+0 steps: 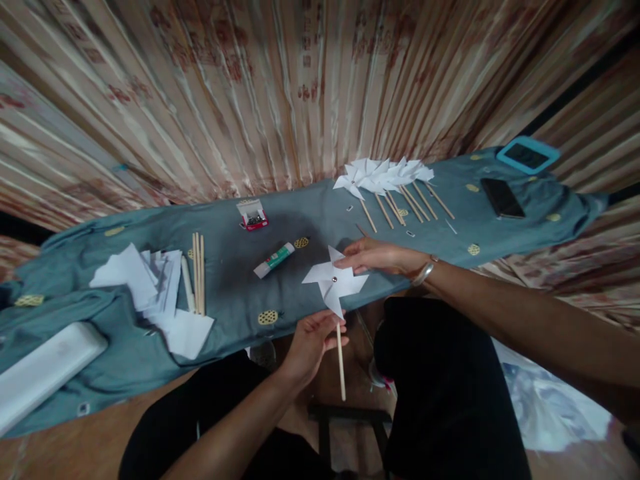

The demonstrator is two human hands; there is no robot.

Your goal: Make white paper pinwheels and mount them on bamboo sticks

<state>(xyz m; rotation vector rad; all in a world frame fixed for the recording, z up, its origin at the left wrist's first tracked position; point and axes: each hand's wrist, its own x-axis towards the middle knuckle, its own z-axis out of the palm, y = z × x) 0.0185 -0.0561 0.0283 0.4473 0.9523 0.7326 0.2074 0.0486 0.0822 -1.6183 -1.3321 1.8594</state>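
A white paper pinwheel (pixel 332 288) with a round metal pin at its centre is held up at the table's near edge. My left hand (pixel 311 343) is closed around its wooden stick (pixel 341 367) just below the paper, and the stick's lower end hangs free. At the pinwheel's upper right, my right hand (pixel 377 257) has its fingertips and thumb on a paper blade. Beyond my hands lies a green and white glue stick (pixel 275 260). An opened small red and white box (pixel 254 216) of metal pins sits farther back.
Finished pinwheels (pixel 385 177) lie in a row at the back right. White paper pieces (pixel 133 277) and loose wooden sticks (pixel 199 273) are on the left, near a long white case (pixel 55 367). A black phone (pixel 503 198) and a blue-framed device (pixel 528 155) lie far right.
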